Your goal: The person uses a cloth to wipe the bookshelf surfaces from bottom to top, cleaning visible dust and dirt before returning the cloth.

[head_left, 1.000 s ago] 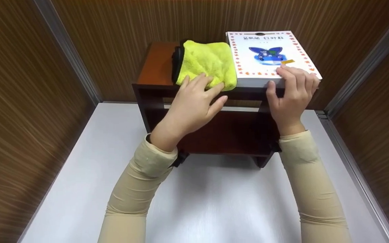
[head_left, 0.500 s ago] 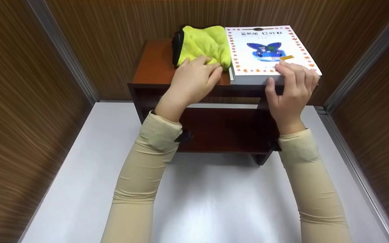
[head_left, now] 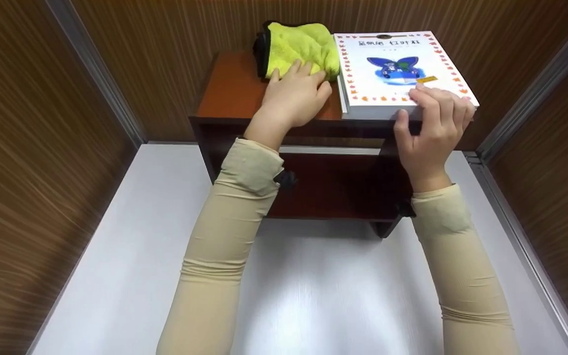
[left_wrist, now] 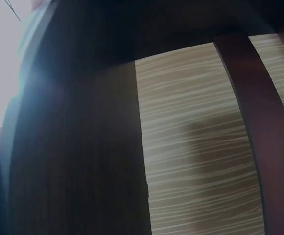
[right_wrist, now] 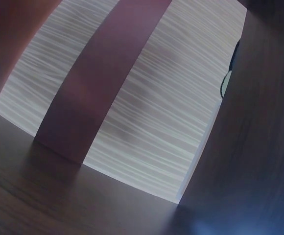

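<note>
A folded yellow-green towel point(head_left: 301, 42) with a black edge lies at the back of a small brown shelf's top point(head_left: 232, 88). My left hand point(head_left: 296, 93) rests its fingertips on the towel's near part, fingers spread and slightly bent. Right of the towel lies a white picture book point(head_left: 392, 54) with a butterfly on its cover. Another white layer shows under its left side. My right hand point(head_left: 434, 130) holds the book's near right corner, fingers bent over the cover and thumb against the front edge. Neither hand shows clearly in the wrist views.
Below the top the shelf has a dark red lower board point(head_left: 338, 187). It stands on a white surface point(head_left: 308, 296) between wood-patterned walls point(head_left: 165, 74). The wrist views show the shelf's dark panels point(left_wrist: 78, 147) and a red-brown bar point(right_wrist: 103, 78).
My left hand has moved away from me, and the towel has slid back toward the rear wall, uncovering the shelf's front edge. My right hand stays at the book's corner.
</note>
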Demonstrator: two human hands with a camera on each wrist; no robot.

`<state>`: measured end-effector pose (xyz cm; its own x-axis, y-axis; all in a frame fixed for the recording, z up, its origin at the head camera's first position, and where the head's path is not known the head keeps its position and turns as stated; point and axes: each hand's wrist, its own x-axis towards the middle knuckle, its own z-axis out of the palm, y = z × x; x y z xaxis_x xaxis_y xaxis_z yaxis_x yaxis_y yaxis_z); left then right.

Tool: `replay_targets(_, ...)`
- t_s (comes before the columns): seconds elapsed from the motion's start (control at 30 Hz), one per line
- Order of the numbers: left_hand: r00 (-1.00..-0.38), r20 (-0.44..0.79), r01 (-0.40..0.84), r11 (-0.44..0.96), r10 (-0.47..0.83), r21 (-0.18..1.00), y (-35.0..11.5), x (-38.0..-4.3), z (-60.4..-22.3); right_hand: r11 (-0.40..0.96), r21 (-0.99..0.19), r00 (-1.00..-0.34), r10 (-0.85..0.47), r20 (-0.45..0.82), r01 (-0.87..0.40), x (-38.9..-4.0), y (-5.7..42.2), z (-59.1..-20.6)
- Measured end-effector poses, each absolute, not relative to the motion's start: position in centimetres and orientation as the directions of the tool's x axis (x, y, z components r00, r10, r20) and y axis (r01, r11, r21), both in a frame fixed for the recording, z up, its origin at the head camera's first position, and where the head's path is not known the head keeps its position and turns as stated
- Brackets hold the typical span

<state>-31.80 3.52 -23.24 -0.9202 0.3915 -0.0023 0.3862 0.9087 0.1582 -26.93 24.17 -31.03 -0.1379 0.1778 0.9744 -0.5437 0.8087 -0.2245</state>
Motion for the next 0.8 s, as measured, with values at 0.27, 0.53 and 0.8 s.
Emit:
replay_targets(0.27,-0.917,0.094,0.399,0.904,0.388,0.154,3.4,-31.5,-23.6,0.806,-0.222,-0.137,0.175,0.975,-0.549,-26.9,24.2,-31.0)
replay_targets(0.53,-0.808,0.338,0.549,0.824,0.482,0.138,2.2,-30.1,-24.3,0.809,-0.211,-0.124,0.171,0.977,-0.548,-27.2,24.4,-31.1)
replay_targets(0.8,-0.662,0.511,0.682,0.724,0.548,0.107,0.9,-26.4,-26.0,0.805,-0.209,-0.117,0.174,0.978,-0.555,-27.4,24.6,-31.4)
